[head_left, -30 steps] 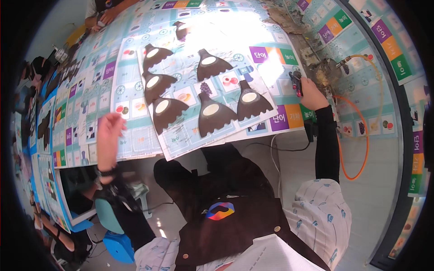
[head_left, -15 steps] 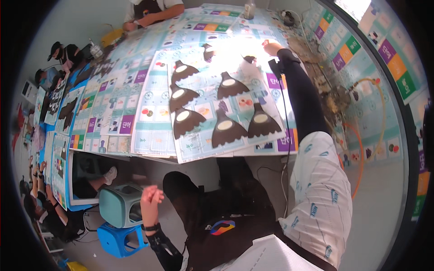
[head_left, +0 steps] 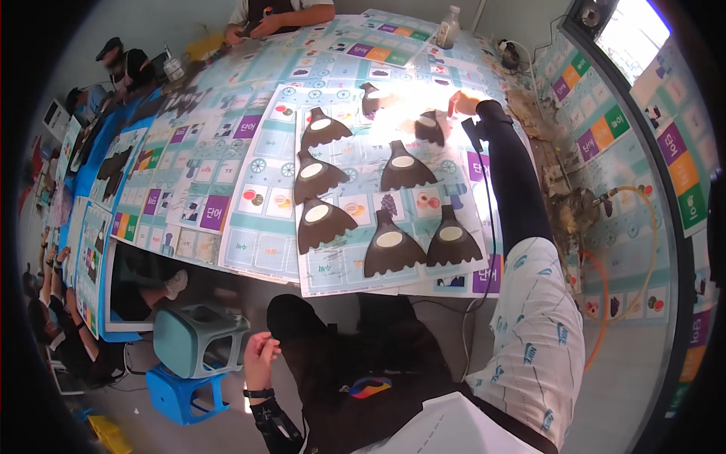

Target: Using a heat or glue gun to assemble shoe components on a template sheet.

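Note:
Several dark brown, flat, fan-shaped pieces with scalloped wide edges and narrow necks lie on a printed sheet [head_left: 340,284] in front of me; most show a pale oval in the middle. My right hand [head_left: 463,104] is stretched out to the far right of the sheet, close beside one fan-shaped piece [head_left: 429,130]. Glare washes out its fingers, and whether it touches that piece is unclear. My left hand [head_left: 261,352] hangs low, away from the table, with fingers loosely bent, slightly apart and empty. Nearest to me lies another fan-shaped piece [head_left: 393,257].
Printed sheets cover the worktable [head_left: 204,246]. A bottle [head_left: 448,29] stands at the far edge, where a person [head_left: 276,21] sits. A teal stool [head_left: 198,340] and a blue stool [head_left: 185,393] stand left of me. An orange hose [head_left: 601,303] hangs at the right wall.
The view has tilted and turned a little, so the table sits lower and further right. The piece beside my right hand now shows more fully. My left hand has dropped slightly.

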A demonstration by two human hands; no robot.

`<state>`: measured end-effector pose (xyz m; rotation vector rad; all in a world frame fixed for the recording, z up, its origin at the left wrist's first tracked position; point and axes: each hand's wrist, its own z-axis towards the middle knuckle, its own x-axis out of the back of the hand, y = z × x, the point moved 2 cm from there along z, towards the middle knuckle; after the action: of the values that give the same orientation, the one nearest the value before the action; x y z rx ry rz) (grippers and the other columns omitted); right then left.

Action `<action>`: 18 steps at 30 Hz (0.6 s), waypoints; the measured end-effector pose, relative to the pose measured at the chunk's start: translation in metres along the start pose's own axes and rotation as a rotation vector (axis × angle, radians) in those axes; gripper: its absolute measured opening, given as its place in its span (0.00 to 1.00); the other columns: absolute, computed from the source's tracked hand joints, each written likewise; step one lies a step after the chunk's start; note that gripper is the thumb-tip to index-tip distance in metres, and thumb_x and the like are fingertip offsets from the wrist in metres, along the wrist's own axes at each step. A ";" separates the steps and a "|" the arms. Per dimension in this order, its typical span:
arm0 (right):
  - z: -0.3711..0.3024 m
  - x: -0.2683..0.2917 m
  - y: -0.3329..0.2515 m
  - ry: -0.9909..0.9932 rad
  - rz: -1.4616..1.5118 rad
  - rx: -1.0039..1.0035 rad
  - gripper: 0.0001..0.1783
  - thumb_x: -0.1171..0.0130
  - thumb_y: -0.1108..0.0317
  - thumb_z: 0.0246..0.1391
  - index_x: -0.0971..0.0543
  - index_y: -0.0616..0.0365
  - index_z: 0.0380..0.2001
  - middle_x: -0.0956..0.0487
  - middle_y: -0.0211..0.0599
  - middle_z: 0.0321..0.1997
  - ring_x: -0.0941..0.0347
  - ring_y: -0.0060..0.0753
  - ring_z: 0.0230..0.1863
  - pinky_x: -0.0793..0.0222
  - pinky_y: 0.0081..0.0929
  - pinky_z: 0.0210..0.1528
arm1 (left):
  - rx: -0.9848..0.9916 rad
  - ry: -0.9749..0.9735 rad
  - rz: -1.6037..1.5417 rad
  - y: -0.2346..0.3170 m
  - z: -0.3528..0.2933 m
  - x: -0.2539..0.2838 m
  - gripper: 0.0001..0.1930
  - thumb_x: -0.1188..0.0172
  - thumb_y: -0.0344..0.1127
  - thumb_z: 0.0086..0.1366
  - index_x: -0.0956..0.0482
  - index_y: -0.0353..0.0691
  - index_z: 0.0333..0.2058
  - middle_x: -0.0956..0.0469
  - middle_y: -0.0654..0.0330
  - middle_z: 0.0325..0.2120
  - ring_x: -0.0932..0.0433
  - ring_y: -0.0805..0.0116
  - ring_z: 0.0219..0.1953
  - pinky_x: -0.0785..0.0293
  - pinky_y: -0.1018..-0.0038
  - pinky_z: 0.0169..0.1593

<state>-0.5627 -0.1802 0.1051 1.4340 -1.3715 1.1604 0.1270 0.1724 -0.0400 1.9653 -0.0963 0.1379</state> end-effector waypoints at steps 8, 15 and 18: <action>0.134 0.015 -0.075 0.231 -0.072 0.265 0.17 0.51 0.59 0.62 0.22 0.46 0.50 0.21 0.41 0.51 0.24 0.48 0.51 0.28 0.39 0.53 | -0.005 -0.074 -0.029 0.006 0.024 -0.013 0.11 0.45 0.31 0.67 0.27 0.36 0.47 0.20 0.62 0.34 0.23 0.77 0.32 0.30 0.81 0.37; 0.175 -0.014 -0.121 0.063 0.259 0.069 0.18 0.51 0.59 0.62 0.22 0.54 0.50 0.20 0.40 0.45 0.21 0.35 0.43 0.22 0.32 0.38 | 0.068 -0.087 -0.083 -0.012 0.016 -0.019 0.11 0.47 0.29 0.68 0.27 0.36 0.47 0.20 0.61 0.34 0.24 0.75 0.32 0.29 0.79 0.38; 0.150 -0.008 -0.133 0.231 -0.087 0.414 0.16 0.51 0.64 0.63 0.23 0.54 0.51 0.19 0.39 0.44 0.20 0.36 0.45 0.24 0.30 0.44 | 0.105 -0.110 -0.106 -0.019 0.018 -0.018 0.11 0.47 0.29 0.68 0.27 0.36 0.48 0.20 0.61 0.34 0.24 0.75 0.33 0.29 0.79 0.38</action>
<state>-0.4179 -0.3134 0.0662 1.5641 -0.9344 1.5609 0.1123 0.1630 -0.0672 2.0773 -0.0573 -0.0349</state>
